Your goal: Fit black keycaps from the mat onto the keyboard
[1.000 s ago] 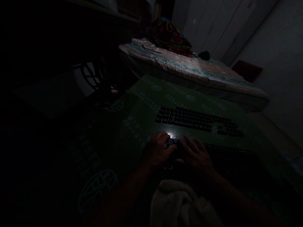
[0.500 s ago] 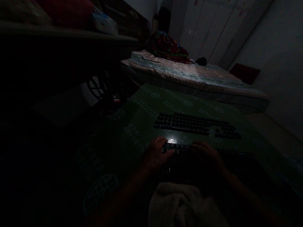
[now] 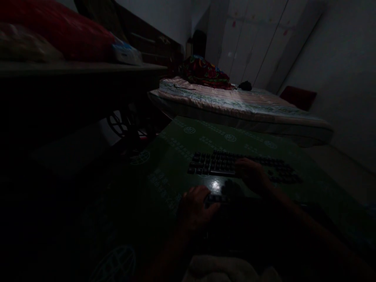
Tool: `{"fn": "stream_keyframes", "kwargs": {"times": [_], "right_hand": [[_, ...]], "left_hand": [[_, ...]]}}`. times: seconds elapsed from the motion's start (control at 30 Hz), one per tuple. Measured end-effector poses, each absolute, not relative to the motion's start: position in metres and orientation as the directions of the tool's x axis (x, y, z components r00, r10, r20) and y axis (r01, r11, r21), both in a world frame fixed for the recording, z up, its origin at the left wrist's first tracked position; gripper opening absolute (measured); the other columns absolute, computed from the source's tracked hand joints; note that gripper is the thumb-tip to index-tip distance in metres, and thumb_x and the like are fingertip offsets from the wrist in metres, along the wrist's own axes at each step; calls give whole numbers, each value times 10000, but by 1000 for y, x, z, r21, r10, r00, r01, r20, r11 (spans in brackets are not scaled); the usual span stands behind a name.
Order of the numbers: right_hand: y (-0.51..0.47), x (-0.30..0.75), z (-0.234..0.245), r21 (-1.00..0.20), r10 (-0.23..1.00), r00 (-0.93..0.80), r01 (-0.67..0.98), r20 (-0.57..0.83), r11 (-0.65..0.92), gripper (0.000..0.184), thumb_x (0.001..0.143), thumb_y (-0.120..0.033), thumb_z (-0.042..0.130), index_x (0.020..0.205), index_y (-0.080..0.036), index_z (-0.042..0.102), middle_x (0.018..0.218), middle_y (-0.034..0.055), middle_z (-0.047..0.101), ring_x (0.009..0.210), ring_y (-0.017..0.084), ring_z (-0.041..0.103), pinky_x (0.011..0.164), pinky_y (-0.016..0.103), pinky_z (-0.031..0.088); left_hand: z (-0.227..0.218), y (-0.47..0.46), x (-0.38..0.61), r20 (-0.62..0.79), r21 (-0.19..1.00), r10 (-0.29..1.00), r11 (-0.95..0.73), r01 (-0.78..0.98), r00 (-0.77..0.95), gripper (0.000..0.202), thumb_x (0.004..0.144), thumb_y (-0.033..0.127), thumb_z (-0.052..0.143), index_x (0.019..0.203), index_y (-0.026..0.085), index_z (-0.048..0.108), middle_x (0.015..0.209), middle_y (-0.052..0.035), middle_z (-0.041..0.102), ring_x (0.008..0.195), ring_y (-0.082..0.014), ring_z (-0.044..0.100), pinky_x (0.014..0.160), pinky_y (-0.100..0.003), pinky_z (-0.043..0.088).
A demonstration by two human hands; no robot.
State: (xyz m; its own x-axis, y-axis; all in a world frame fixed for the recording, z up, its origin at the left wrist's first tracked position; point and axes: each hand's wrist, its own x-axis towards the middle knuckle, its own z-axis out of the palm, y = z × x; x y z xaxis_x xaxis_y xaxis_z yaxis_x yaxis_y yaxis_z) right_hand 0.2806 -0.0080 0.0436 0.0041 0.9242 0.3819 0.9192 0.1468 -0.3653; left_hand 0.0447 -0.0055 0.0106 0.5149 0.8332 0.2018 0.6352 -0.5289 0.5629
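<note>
Method, judged: the left hand [image 3: 194, 208] is best pinning the flat dark keyboard body [image 3: 216, 199] while the right hand [image 3: 252, 176] is working one key at a time, lifting straight up. In this poor light, slow work by touch is advisable, or neighbouring keys are liable to scatter.
Left hand pose: lying palm down at 6 o'clock of the lit patch, with the fingers curling over the body's left end. Whether it is gripping or merely resting cannot be told.
Right hand pose: reaching out to 1 o'clock of the left hand, palm down and fingers bent. Whether it is pinching anything cannot be told.
Key set location: the black rows of keycaps [image 3: 210, 164] are lying on the green glossy mat printed with pale globes [image 3: 176, 152], and the right hand is covering their middle.
Beyond: a bed with a pale striped cover [image 3: 249, 105] is standing at 12 o'clock.
</note>
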Motion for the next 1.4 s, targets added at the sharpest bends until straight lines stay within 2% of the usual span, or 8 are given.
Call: {"fn": "stream_keyframes", "kwargs": {"times": [0.37,0.6,0.8,0.9,1.07,1.2,1.27,1.4], "right_hand": [[121,283,50,-125,998,11,992,65,-3,208,792,-192,608,955,-205,736,1008,92,714,965,206,646,746,216,451],[140,278,44,-10,992,38,999,-116,-40,202,809,-168,568,906,-151,745,932,121,731,851,203,682,603,202,413],[148,272,40,45,990,14,999,-142,-8,182,813,-194,576,837,-127,744,826,131,730,733,184,679,577,196,413],[152,274,47,35,992,-37,999,-123,42,183,811,-181,574,851,-102,734,844,152,720,747,198,676,605,211,441],[118,284,69,-44,983,-184,982,-16,183,211,844,-174,549,974,-146,713,1151,128,646,1035,206,618,854,259,467],[35,282,65,-175,841,-448,841,304,512,175,860,-199,538,900,-187,709,1124,102,646,1003,201,630,834,325,517],[-10,276,50,-118,770,-466,819,436,562,186,886,-226,515,869,-190,697,1114,107,654,1088,220,598,873,356,513],[-65,258,17,26,764,-477,855,434,518,242,917,-190,450,912,-211,691,1111,97,667,1121,223,580,862,369,515]], "left_hand": [[-2,-8,41,214,658,844,-496,566,492,244,705,255,711,925,197,624,979,-26,671,923,-242,583,797,-411,410],[-1,-12,42,198,694,862,-460,554,466,206,679,230,720,854,189,620,970,-27,670,909,-245,578,785,-419,402],[2,-12,42,193,697,866,-452,557,461,214,678,235,725,857,202,614,968,-21,673,897,-235,581,780,-408,408],[2,-11,43,211,682,854,-477,554,475,233,693,265,724,892,206,617,981,-24,675,907,-234,582,784,-402,414],[3,-9,44,218,655,829,-516,552,515,253,710,304,726,921,211,623,995,-24,680,933,-234,593,792,-397,413],[3,-6,45,230,642,820,-533,551,524,242,742,329,706,939,214,624,1010,-21,676,952,-231,593,814,-397,409],[3,-5,45,231,625,814,-544,560,533,254,743,340,708,944,209,625,1027,-28,672,968,-237,589,821,-399,411],[1,-4,47,229,604,811,-552,575,539,272,741,344,719,954,199,632,1045,-32,666,982,-241,589,823,-394,416]]}}
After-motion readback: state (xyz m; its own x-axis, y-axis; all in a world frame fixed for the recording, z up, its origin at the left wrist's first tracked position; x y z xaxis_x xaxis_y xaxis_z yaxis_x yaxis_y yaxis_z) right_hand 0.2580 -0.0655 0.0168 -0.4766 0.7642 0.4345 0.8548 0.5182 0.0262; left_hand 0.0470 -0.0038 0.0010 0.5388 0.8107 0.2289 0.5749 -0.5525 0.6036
